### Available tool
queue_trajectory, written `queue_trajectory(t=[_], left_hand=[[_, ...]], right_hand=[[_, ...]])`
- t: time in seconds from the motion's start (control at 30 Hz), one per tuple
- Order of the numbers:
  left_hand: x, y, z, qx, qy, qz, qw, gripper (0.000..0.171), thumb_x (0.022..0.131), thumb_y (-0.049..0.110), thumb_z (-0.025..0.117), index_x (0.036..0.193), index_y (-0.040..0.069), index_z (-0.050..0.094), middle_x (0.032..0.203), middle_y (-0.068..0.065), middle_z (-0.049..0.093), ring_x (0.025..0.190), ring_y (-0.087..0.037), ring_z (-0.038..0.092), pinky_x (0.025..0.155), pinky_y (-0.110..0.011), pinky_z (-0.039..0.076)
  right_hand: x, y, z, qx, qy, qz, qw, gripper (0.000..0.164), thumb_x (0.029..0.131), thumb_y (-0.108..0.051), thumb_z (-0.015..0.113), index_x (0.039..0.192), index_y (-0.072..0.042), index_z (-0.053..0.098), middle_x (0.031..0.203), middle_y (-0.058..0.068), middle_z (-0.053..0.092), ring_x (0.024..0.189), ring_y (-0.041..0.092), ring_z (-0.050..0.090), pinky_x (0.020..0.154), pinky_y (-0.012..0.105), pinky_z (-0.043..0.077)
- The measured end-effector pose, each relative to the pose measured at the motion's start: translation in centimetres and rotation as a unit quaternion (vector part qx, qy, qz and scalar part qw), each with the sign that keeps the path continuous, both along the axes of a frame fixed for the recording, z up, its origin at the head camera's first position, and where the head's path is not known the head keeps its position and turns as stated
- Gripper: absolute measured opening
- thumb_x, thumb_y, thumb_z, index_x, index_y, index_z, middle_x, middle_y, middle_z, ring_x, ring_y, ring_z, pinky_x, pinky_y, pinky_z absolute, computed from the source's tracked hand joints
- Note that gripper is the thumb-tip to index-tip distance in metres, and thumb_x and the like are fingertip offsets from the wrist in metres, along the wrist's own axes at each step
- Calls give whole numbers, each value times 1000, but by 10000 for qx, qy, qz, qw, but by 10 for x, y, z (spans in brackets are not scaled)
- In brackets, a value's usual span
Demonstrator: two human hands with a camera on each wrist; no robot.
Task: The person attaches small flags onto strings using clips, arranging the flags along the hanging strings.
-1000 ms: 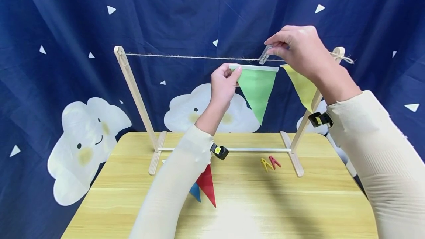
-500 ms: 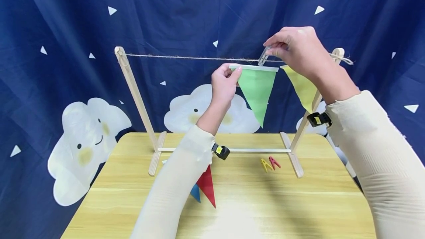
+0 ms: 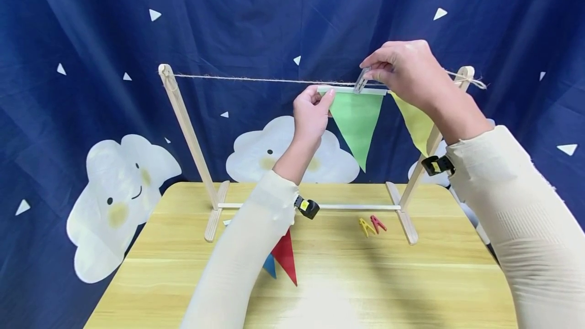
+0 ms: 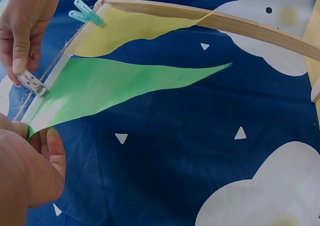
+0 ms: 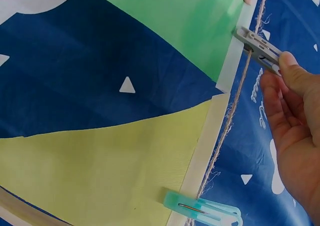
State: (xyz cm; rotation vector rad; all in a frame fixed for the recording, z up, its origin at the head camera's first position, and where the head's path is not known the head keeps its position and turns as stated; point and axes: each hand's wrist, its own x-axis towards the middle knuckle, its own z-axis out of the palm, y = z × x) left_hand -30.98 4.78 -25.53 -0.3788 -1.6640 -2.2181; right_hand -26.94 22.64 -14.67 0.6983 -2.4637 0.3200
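Four flags (image 3: 358,123) visible, four clips (image 3: 361,81), two hands (image 3: 413,72), one string (image 3: 256,79)

Forward-down head view, close wrist views, green pennant (image 3: 358,118) in all

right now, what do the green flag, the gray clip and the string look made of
Green flag: probably thin matte fabric, as its edges wave softly in the left wrist view. Gray clip: likely hard plastic with a slight sheen and moulded-looking slots; metal can't be ruled out. String: looks like rough jute or similar plant-fibre twine, with loose hairs sticking out.
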Motion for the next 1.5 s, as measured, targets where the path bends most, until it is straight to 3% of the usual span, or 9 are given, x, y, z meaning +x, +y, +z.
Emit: queue_trajectory(t=[0.1, 0.13, 0.3, 0.37, 0.43, 0.57, 0.63, 1.23, 1.5], left_hand=[[0, 0, 0, -35, 14, 5, 10000, 15, 98, 4, 68, 109, -7, 69, 74, 2, 60, 58, -6, 53, 59, -23, 52], [0, 0, 0, -30, 20, 6, 10000, 15, 98, 4, 68, 108, -7, 69, 74, 2, 60, 58, -6, 53, 59, -25, 53], [0, 1, 1, -52, -27, 27, 10000, 14, 99, 5, 68, 106, -6, 68, 73, 3, 59, 58, -6, 53, 62, -29, 54], [1, 1, 1, -62, -69, 14, 10000, 14, 99, 5, 67, 107, -6, 69, 73, 3, 59, 58, -6, 53, 61, -27, 54], [2, 1, 1, -69, -97, -1, 9999, 14, 99, 5, 68, 108, -6, 69, 73, 3, 59, 58, -5, 53, 60, -24, 53], [2, 1, 0, -92, -104, 8, 9999, 14, 99, 5, 68, 107, -6, 68, 73, 2, 59, 58, -6, 53, 59, -22, 52], [2, 1, -1, -86, -106, 7, 9999, 14, 99, 5, 68, 107, -6, 68, 73, 2, 59, 59, -6, 53, 58, -22, 51], [3, -2, -4, 33, -56, -29, 10000, 17, 98, 3, 68, 109, -9, 68, 75, 2, 61, 61, -4, 55, 57, -18, 52], [3, -3, -6, -71, -51, -52, 9999, 19, 98, 4, 69, 112, -9, 69, 76, 3, 62, 63, -4, 57, 62, -25, 54]], right_hand=[[-1, 0, -1, 14, 24, 59, 10000, 19, 96, -10, 72, 114, -5, 79, 108, 15, 76, 90, 27, 71, 83, 40, 58], [-1, 0, -1, 18, 49, 86, 9999, 19, 96, -10, 73, 113, -5, 79, 107, 15, 76, 89, 27, 71, 82, 40, 58], [-2, 1, -1, 36, 117, 131, 9998, 18, 95, -11, 74, 112, -5, 79, 105, 15, 77, 88, 26, 71, 76, 14, 49], [-1, 2, -2, 45, 76, 101, 9999, 19, 95, -11, 74, 113, -6, 79, 105, 14, 77, 88, 25, 71, 75, 12, 45], [-1, 2, -3, 53, 30, 88, 9999, 20, 95, -11, 74, 113, -6, 79, 105, 14, 76, 88, 25, 70, 76, 16, 50], [-2, 2, -4, 44, -64, 122, 9999, 22, 95, -11, 74, 116, -4, 78, 106, 15, 75, 90, 26, 70, 81, 38, 58], [-1, 2, -5, 36, -153, 145, 9998, 24, 95, -10, 74, 118, -3, 77, 107, 16, 74, 91, 27, 68, 83, 43, 59], [-2, 2, -3, 272, -432, 329, 9982, 34, 100, -14, 68, 130, 2, 66, 110, 19, 71, 100, 32, 69, 95, 48, 55], [-1, 2, -4, 223, -534, 297, 9979, 38, 99, -14, 70, 134, 1, 64, 117, 19, 71, 103, 33, 69, 96, 48, 55]])
